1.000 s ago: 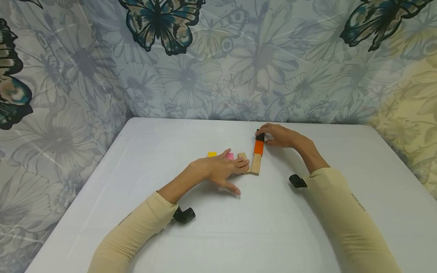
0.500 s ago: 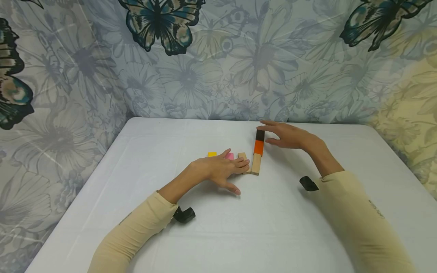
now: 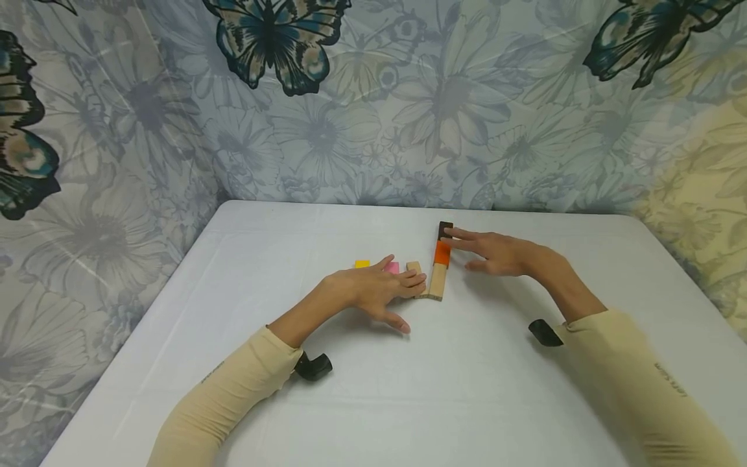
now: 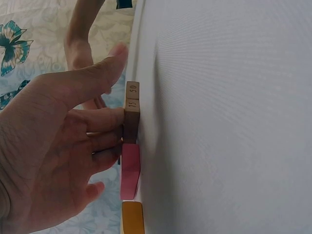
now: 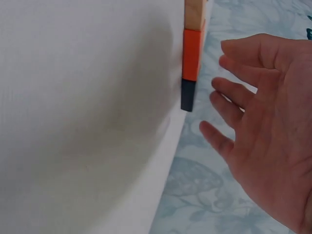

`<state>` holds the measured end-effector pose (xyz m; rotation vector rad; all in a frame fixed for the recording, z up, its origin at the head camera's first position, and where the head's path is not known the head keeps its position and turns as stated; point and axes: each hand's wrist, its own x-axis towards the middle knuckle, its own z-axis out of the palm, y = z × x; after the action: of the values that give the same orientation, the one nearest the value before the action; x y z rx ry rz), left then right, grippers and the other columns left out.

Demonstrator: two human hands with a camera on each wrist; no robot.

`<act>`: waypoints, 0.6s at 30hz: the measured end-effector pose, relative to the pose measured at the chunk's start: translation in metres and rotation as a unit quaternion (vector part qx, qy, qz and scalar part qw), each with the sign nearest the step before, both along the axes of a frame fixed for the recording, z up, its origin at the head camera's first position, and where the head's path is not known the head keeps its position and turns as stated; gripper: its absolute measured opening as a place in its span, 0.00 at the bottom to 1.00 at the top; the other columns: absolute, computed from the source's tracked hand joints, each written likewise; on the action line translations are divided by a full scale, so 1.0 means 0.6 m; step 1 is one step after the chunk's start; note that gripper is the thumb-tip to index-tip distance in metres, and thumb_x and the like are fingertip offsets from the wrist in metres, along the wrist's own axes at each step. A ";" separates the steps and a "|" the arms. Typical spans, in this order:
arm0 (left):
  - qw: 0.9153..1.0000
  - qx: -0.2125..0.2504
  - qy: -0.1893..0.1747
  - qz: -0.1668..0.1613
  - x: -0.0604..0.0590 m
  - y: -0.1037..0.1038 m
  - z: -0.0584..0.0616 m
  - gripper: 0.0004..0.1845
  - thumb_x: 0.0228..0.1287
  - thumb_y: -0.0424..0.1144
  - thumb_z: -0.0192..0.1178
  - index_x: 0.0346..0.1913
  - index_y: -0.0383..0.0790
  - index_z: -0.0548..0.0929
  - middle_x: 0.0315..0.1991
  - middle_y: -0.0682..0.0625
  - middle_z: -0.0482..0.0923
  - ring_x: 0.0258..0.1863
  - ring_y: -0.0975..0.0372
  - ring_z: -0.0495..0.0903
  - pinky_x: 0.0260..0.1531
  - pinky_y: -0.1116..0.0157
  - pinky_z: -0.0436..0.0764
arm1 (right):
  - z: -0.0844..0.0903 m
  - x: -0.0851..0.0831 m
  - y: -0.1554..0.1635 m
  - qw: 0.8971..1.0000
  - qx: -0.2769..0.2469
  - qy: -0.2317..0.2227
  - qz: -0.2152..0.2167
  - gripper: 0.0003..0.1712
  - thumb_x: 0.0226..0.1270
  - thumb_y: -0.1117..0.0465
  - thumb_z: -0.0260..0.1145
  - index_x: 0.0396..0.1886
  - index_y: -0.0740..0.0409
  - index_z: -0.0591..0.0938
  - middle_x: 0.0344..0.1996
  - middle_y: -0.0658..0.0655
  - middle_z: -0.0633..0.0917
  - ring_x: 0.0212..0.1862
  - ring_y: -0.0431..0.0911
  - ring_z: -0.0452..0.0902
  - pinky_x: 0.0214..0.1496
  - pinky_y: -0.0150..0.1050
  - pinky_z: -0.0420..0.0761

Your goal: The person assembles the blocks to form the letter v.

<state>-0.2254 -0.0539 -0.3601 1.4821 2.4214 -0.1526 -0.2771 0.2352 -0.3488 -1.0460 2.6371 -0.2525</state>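
Several small blocks lie on the white table. A plain wooden block (image 3: 437,281), an orange block (image 3: 442,253) and a black block (image 3: 445,229) form a line running away from me. Left of it is another wooden block (image 3: 414,266), then a pink block (image 3: 393,267) and a yellow block (image 3: 362,264). My left hand (image 3: 376,289) spreads over these, fingertips on the wooden block beside the line; it partly hides the pink one. Printed numbers show on the wooden block ends (image 4: 132,96) in the left wrist view. My right hand (image 3: 496,251) has extended fingers over the orange and black blocks, gripping nothing.
The white table (image 3: 373,402) ends at a back edge against a fabric wall (image 3: 327,143) printed with flowers and butterflies. Black wrist cameras show by the left sleeve (image 3: 233,389) and the right sleeve (image 3: 648,383).
My right hand let go of the black block, its fingers straightened, and it moved right and toward me, down beside the orange block. The left hand and blocks stayed put.
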 end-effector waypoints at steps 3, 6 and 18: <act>1.000 0.000 0.003 0.001 0.001 0.000 -0.001 0.49 0.52 0.75 0.40 0.72 0.47 0.49 0.73 0.52 0.41 0.71 0.62 0.43 0.66 0.46 0.36 | -0.007 0.001 -0.003 1.000 0.005 -0.001 -0.002 0.34 0.69 0.55 0.51 0.72 0.42 0.53 0.72 0.52 0.50 0.68 0.58 0.54 0.63 0.62 0.56; 1.000 0.000 0.000 0.002 0.001 0.002 -0.004 0.50 0.52 0.75 0.40 0.72 0.47 0.49 0.72 0.52 0.42 0.71 0.62 0.42 0.66 0.46 0.36 | -0.012 0.003 -0.003 1.000 0.011 -0.008 -0.011 0.35 0.68 0.56 0.51 0.72 0.41 0.51 0.72 0.54 0.51 0.67 0.59 0.54 0.62 0.63 0.55; 1.000 -0.003 0.005 0.004 0.002 -0.001 -0.003 0.50 0.52 0.75 0.41 0.72 0.47 0.49 0.72 0.51 0.42 0.71 0.62 0.42 0.66 0.46 0.37 | -0.025 0.003 -0.004 1.000 0.009 -0.004 -0.012 0.34 0.67 0.57 0.52 0.72 0.43 0.53 0.71 0.51 0.52 0.68 0.57 0.52 0.63 0.63 0.54</act>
<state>-0.2242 -0.0543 -0.3622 1.4721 2.4318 -0.1663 -0.2753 0.2329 -0.3635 -1.0062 2.6415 -0.2373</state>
